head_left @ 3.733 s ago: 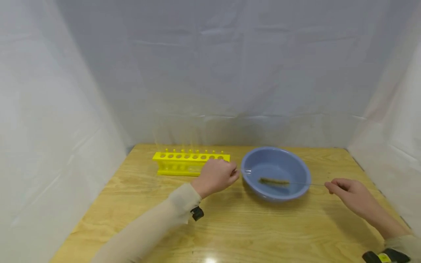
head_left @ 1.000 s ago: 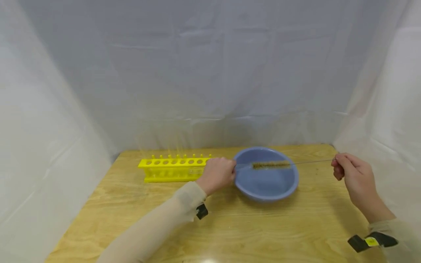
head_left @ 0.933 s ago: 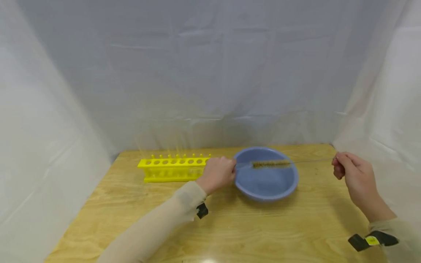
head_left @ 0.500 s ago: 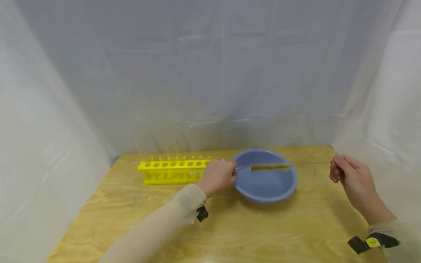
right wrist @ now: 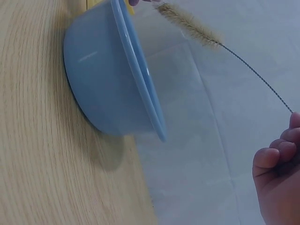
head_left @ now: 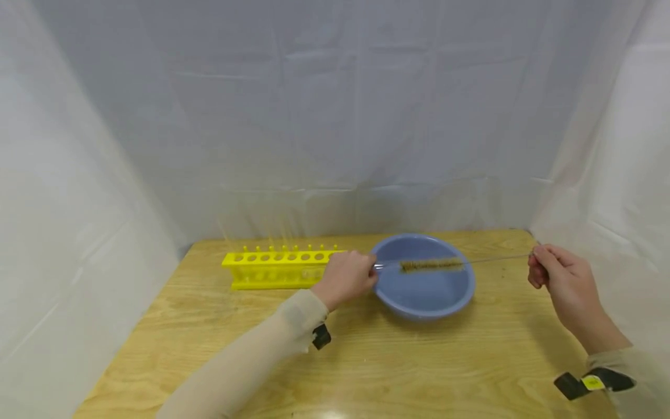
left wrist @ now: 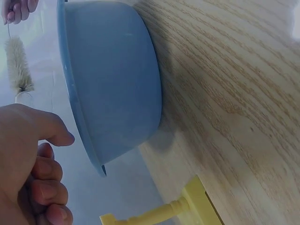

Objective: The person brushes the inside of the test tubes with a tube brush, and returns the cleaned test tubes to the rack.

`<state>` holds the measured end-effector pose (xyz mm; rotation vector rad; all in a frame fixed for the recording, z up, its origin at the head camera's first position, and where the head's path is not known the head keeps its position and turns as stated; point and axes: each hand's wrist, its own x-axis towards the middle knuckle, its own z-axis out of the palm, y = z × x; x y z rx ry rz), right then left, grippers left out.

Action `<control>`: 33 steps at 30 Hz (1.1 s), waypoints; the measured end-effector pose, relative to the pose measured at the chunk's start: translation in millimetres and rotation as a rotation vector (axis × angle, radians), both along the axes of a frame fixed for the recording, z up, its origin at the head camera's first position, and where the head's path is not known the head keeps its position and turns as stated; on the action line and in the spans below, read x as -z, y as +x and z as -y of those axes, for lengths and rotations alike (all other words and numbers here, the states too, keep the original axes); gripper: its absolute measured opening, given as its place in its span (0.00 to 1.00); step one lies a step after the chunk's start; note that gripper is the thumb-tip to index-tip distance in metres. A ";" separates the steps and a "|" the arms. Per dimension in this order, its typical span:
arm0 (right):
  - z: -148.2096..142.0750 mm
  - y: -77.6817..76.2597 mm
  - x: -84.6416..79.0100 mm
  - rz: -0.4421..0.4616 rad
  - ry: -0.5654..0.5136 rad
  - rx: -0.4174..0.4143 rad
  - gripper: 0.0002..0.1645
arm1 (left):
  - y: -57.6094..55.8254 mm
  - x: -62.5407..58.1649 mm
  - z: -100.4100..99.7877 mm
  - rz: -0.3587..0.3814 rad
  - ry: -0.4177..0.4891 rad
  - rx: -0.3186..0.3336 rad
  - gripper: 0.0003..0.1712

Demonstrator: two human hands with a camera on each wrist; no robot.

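Observation:
My left hand (head_left: 346, 279) grips a clear glass test tube (head_left: 384, 265), its open end jutting past my fingers at the left rim of the blue basin (head_left: 424, 294). In the left wrist view, the tube's rim (left wrist: 23, 97) shows just beyond my thumb. On the right, my right hand (head_left: 565, 285) pinches the end of the twisted wire handle of a test tube brush (head_left: 431, 265). The tan bristles lie level above the basin, pointing left, with the tip right by the tube's mouth. Most of the tube is hidden in my left hand.
A yellow test tube rack (head_left: 282, 260) stands left of the basin, partly behind my left hand. Several clear tubes show faintly above its back. Pale sheeting (head_left: 335, 116) encloses the back and sides of the wooden table (head_left: 398, 366).
Since the earliest frame, the brush has risen from lower over the basin to level with the tube's mouth, and the right hand has lifted. Over the last second both hands stay nearly still.

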<state>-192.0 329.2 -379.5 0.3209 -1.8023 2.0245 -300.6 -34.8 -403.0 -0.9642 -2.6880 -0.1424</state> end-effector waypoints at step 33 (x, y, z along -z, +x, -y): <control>8.0 -7.9 14.4 0.064 -0.078 -0.110 0.16 | 2.8 5.6 -9.9 -0.011 0.051 0.051 0.09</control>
